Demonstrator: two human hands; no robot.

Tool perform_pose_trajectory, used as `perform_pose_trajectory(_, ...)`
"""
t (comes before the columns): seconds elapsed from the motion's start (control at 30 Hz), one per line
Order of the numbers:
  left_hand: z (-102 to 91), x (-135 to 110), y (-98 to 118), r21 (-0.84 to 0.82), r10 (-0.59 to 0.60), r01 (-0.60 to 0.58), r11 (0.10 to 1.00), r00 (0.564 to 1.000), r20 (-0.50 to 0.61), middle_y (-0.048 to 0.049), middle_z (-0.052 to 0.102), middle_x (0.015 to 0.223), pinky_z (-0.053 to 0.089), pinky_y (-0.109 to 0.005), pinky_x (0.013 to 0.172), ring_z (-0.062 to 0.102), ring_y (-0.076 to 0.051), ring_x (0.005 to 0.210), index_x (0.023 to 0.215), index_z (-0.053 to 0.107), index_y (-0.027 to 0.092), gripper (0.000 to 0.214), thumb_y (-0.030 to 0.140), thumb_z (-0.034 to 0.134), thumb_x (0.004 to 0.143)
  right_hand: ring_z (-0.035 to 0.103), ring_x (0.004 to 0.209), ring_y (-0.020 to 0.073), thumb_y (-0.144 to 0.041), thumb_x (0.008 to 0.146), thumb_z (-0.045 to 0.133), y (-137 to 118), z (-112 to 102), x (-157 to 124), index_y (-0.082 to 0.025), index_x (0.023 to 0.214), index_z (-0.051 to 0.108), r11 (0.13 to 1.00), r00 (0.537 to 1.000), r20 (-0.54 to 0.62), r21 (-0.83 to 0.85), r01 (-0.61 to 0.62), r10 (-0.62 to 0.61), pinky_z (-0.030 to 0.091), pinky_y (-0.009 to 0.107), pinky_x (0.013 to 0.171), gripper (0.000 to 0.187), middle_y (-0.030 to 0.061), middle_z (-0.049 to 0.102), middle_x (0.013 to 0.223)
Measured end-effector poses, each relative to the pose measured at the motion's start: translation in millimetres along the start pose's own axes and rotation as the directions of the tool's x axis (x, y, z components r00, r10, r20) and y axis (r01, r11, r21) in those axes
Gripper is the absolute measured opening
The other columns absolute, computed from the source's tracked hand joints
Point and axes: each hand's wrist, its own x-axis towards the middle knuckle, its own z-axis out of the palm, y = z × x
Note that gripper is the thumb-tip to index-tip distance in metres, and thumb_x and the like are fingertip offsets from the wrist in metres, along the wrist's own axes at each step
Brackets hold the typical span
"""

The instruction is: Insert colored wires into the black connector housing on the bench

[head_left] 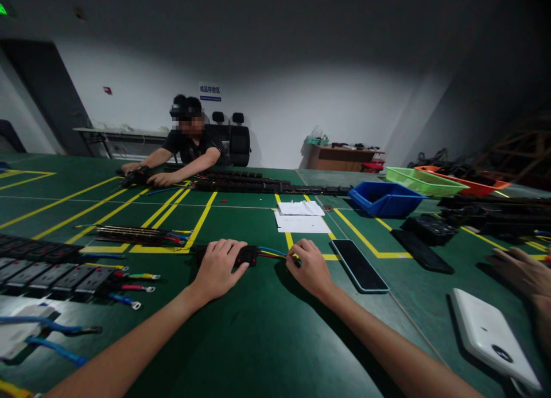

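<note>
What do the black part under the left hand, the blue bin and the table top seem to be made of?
Black part under the left hand: likely moulded plastic, matt and hard-edged. Blue bin: plastic, smooth, evenly coloured, slightly glossy. Table: probably a green rubber or vinyl mat, with a soft sheen and yellow lines.

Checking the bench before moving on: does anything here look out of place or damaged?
Nothing looks spilled or broken. The left hand holds a black module, the right hand its coloured wires. Only the white papers lie slightly askew across a yellow line.
</note>
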Motion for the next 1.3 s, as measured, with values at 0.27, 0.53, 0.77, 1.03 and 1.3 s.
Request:
perform_pose_trajectory(0.27,-1.7,0.2,1.2,-0.001,0.003,-0.003,1.000,1.000,0.012,-0.0091,0.064,0.121,0.040,-0.047,0.097,0.056,-0.028,0.111,0.132,0.054,0.022,0.041,0.038,0.058,0.093,0.056,0.080,0.0217,-0.019,0.092,0.057,2.0,4.2,-1.1,-0.023,0.084,0.058,0.993,0.997,0.051,-0.111,-0.050,0.056,0.036,0.033,0.069,0.009,0.0037,0.064,0.081)
perform_pose_trajectory(0.53,-0.9,0.8,0.3,0.016,0.002,-0.003,1.000,1.000,0.018,-0.0088,0.064,0.121,0.040,-0.047,0.096,0.056,-0.028,0.111,0.131,0.054,0.021,0.042,0.038,0.058,0.093,0.058,0.088,0.0216,-0.026,0.098,0.054,2.2,2.6,-0.5,-0.024,0.093,0.063,0.983,0.987,0.107,-0.153,-0.100,0.117,0.033,0.032,0.071,0.010,0.0040,0.068,0.092)
perform_pose_trajectory(0.77,-0.1,0.6,0.6,0.020,0.004,-0.004,1.000,1.000,0.005,-0.0081,0.064,0.120,0.040,-0.046,0.097,0.057,-0.027,0.111,0.131,0.055,0.022,0.042,0.038,0.059,0.092,0.060,0.091,0.0191,-0.020,0.101,0.045,2.5,0.8,1.4,-0.023,0.104,0.065,0.973,0.966,0.148,-0.132,-0.191,0.210,0.035,0.031,0.074,0.020,0.0054,0.066,0.106)
perform_pose_trajectory(1.03,-1.8,0.8,1.2,0.019,0.000,-0.001,1.000,1.000,0.012,-0.0083,0.064,0.120,0.040,-0.046,0.097,0.057,-0.027,0.110,0.130,0.055,0.022,0.041,0.037,0.059,0.093,0.058,0.093,0.0204,-0.021,0.095,0.052,-0.1,-2.1,1.1,-0.024,0.094,0.069,0.973,0.969,0.147,-0.146,-0.178,0.199,0.032,0.032,0.072,0.017,0.0048,0.066,0.095)
perform_pose_trajectory(1.3,-1.4,0.8,1.1,0.009,-0.004,0.003,1.000,1.000,0.013,-0.0081,0.064,0.120,0.040,-0.047,0.097,0.056,-0.027,0.111,0.131,0.054,0.022,0.041,0.037,0.059,0.092,0.060,0.090,0.0205,-0.021,0.099,0.047,5.0,4.3,-0.2,-0.022,0.100,0.063,0.989,0.980,0.137,-0.053,-0.137,0.143,0.036,0.031,0.074,0.016,0.0054,0.066,0.097)
